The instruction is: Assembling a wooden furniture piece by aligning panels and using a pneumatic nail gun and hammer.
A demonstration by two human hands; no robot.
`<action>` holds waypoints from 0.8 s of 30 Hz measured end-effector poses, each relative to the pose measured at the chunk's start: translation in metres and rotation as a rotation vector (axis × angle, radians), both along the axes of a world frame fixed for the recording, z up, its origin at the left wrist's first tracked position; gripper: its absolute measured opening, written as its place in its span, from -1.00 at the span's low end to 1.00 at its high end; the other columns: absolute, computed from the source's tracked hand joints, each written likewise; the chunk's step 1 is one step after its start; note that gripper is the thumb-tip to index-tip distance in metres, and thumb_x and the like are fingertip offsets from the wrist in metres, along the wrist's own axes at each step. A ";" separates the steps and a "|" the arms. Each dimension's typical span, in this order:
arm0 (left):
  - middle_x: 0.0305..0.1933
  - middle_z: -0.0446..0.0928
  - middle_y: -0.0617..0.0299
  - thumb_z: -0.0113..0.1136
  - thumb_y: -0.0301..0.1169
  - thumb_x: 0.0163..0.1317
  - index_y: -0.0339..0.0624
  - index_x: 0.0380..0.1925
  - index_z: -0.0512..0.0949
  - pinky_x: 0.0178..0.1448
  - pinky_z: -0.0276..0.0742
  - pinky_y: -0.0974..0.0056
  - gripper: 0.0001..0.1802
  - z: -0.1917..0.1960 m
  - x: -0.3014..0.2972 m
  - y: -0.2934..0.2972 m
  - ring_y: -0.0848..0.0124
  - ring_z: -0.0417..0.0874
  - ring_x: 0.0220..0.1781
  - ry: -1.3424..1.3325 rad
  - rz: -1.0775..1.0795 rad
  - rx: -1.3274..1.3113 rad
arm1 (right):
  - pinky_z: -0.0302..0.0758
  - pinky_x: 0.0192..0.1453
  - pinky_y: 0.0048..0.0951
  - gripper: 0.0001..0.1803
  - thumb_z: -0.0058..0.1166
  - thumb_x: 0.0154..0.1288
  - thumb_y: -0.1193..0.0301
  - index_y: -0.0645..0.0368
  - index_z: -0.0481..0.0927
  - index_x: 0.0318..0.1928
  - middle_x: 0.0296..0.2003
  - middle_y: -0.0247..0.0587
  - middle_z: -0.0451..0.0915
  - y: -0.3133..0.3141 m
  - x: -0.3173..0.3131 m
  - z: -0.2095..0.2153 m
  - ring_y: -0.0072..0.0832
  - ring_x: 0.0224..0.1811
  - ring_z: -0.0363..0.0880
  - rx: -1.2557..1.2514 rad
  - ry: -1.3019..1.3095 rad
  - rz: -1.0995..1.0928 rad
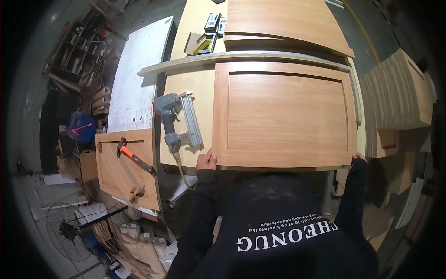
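Note:
A framed wooden cabinet door (283,114) with a recessed centre lies flat on the workbench in front of me. My left hand (206,161) grips its near left corner, the thumb along the edge. At the near right corner my right hand (358,158) holds the door, most of its fingers hidden beneath. Along the far side of the door runs a long wooden strip (195,61). A grey nail gun (174,120) with a hose rests on the bench to the left of the door, closest to my left hand.
Further back are a stack of wooden panels (283,21) and an opened box (200,44) of fasteners. On the left, a hammer (134,156) lies on another door panel (109,165) beside a white table (139,79). A tall panel stack (395,93) stands right; a fan (69,231) is lower left.

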State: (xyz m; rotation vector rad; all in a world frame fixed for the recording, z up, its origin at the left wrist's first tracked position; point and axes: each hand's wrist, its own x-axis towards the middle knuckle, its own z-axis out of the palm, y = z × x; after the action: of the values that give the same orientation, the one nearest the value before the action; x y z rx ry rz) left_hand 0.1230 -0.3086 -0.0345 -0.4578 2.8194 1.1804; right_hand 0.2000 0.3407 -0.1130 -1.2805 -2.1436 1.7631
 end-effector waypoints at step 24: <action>-0.17 0.54 0.16 0.19 -0.42 0.10 -0.37 -0.09 0.48 -0.10 0.44 0.39 -0.63 -0.082 -0.007 -0.069 0.47 0.52 -0.21 -0.072 0.120 0.531 | 0.42 -0.28 -0.62 -0.84 0.13 0.05 0.51 0.25 0.59 -0.30 -0.47 -0.42 0.55 -0.066 -0.015 0.034 -0.67 -0.42 0.45 0.225 0.049 -0.097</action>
State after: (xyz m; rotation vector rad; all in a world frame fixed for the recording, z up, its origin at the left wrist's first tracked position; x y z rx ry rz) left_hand 0.1165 -0.3778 -0.1169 -0.6113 2.3062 1.8105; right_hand 0.1854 0.2748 -0.0787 -1.2472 -2.1410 1.4534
